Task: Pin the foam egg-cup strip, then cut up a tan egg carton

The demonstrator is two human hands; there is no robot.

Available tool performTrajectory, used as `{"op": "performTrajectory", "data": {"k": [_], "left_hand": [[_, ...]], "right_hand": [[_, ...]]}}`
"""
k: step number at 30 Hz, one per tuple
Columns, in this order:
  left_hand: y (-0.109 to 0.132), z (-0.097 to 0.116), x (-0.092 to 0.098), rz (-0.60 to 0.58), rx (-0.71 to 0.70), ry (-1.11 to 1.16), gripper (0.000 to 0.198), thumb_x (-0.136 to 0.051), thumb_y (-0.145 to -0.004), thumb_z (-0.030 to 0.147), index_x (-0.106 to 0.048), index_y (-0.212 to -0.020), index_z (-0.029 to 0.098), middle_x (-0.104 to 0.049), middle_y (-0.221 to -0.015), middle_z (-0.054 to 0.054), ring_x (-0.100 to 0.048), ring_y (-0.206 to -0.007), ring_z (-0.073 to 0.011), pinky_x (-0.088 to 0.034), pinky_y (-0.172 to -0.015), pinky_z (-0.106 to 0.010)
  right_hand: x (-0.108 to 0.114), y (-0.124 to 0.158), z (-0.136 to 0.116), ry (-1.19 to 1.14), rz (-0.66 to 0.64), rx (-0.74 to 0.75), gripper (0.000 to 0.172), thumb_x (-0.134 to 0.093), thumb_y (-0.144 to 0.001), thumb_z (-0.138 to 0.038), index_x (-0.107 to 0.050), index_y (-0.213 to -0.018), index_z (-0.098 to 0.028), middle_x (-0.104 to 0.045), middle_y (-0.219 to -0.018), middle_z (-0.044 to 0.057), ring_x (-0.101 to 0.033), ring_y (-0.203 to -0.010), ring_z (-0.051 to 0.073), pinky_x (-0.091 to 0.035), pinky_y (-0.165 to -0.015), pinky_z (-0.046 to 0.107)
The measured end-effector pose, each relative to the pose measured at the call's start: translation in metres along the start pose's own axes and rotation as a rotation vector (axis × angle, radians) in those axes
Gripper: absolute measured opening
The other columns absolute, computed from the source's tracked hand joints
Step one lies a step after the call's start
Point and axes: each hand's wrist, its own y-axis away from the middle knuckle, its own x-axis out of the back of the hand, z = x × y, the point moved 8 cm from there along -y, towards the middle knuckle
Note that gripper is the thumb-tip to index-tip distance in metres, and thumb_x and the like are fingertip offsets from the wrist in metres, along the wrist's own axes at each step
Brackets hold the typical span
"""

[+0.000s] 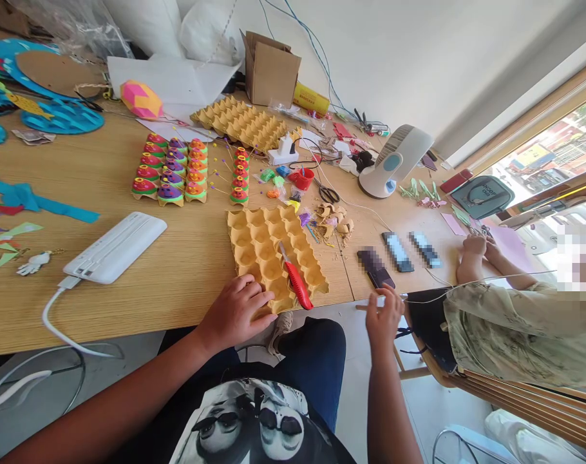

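My left hand [239, 309] grips the near left corner of a yellow-brown cardboard egg tray [247, 254], fingers over its edge. Lying across the tray is a red utility knife [297, 283], its metal blade pointing away from me. My right hand [384, 316] hovers off the table's front edge, fingers loosely bent and apart, with nothing visible in it. The nearest thing to it is a dark phone [376, 267]. Beyond the tray stand rows of painted egg-carton cups in red and green [145, 164], purple [172, 171] and orange [197, 169].
A second egg tray [245, 122] lies farther back. Scissors [328, 192], cardboard scraps [334, 222], a red cup [301, 178] and a white fan [394, 161] are to the right. A white power bank [116, 248] lies left. Another person [505, 328] sits at right, hands on the table.
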Motion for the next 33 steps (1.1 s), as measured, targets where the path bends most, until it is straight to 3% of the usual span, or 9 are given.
{"op": "performTrajectory", "data": {"k": [4,10,20,23,27,31,33], "left_hand": [[0.0,0.0,-0.002,-0.006,-0.002,-0.001,0.03,-0.065,-0.094,0.045,-0.069,-0.114,0.023,-0.068,-0.103,-0.008,-0.054,-0.117,-0.0324,-0.047,-0.102,-0.048],[0.002,-0.002,-0.003,-0.015,0.0,-0.004,0.031,-0.065,-0.095,0.046,-0.069,-0.115,0.023,-0.068,-0.103,-0.008,-0.053,-0.118,-0.0327,-0.048,-0.102,-0.048],[0.0,0.0,0.0,0.004,0.003,-0.002,0.029,-0.066,-0.094,0.045,-0.071,-0.112,0.023,-0.069,-0.102,-0.009,-0.055,-0.118,-0.0324,-0.048,-0.101,-0.049],[0.0,0.001,-0.001,0.004,-0.001,-0.004,0.03,-0.067,-0.093,0.044,-0.071,-0.114,0.023,-0.069,-0.104,-0.009,-0.054,-0.119,-0.0329,-0.048,-0.101,-0.049],[0.001,0.0,-0.001,0.007,0.005,-0.005,0.03,-0.067,-0.093,0.044,-0.07,-0.114,0.024,-0.069,-0.104,-0.008,-0.054,-0.119,-0.033,-0.048,-0.101,-0.049],[0.001,0.0,-0.001,0.007,0.0,-0.007,0.03,-0.066,-0.093,0.044,-0.069,-0.115,0.024,-0.069,-0.105,-0.008,-0.054,-0.12,-0.0331,-0.047,-0.103,-0.049],[0.001,0.0,-0.001,0.001,0.004,-0.008,0.03,-0.066,-0.094,0.045,-0.069,-0.115,0.024,-0.069,-0.105,-0.008,-0.054,-0.121,-0.0333,-0.047,-0.103,-0.049]], "right_hand": [[0.002,-0.014,0.073,0.022,0.009,-0.104,0.029,-0.041,-0.099,-0.047,-0.056,-0.105,-0.022,-0.065,-0.124,0.017,-0.049,-0.132,0.034,-0.033,-0.113,0.061],[-0.016,-0.021,0.104,0.023,-0.058,-0.157,0.053,-0.061,-0.083,-0.063,-0.057,-0.116,-0.02,-0.063,-0.131,0.02,-0.046,-0.134,0.037,-0.033,-0.112,0.059],[-0.018,-0.009,0.104,0.074,0.026,-0.224,0.067,-0.061,-0.085,-0.067,-0.057,-0.129,-0.016,-0.064,-0.127,0.021,-0.054,-0.125,0.038,-0.039,-0.107,0.057],[-0.017,-0.007,0.094,0.095,0.047,-0.187,0.067,-0.06,-0.087,-0.067,-0.056,-0.131,-0.015,-0.061,-0.135,0.024,-0.05,-0.133,0.04,-0.036,-0.111,0.059],[-0.014,-0.007,0.078,0.112,0.039,-0.077,0.059,-0.055,-0.093,-0.062,-0.058,-0.13,-0.016,-0.06,-0.144,0.021,-0.038,-0.147,0.037,-0.029,-0.12,0.059],[-0.015,-0.007,0.073,0.136,0.006,-0.019,0.049,-0.053,-0.096,-0.055,-0.063,-0.125,-0.018,-0.071,-0.124,0.016,-0.043,-0.145,0.035,-0.029,-0.12,0.061],[-0.015,-0.006,0.072,0.146,0.006,-0.011,0.047,-0.053,-0.096,-0.053,-0.063,-0.126,-0.018,-0.071,-0.123,0.016,-0.045,-0.143,0.035,-0.029,-0.119,0.063]]}}
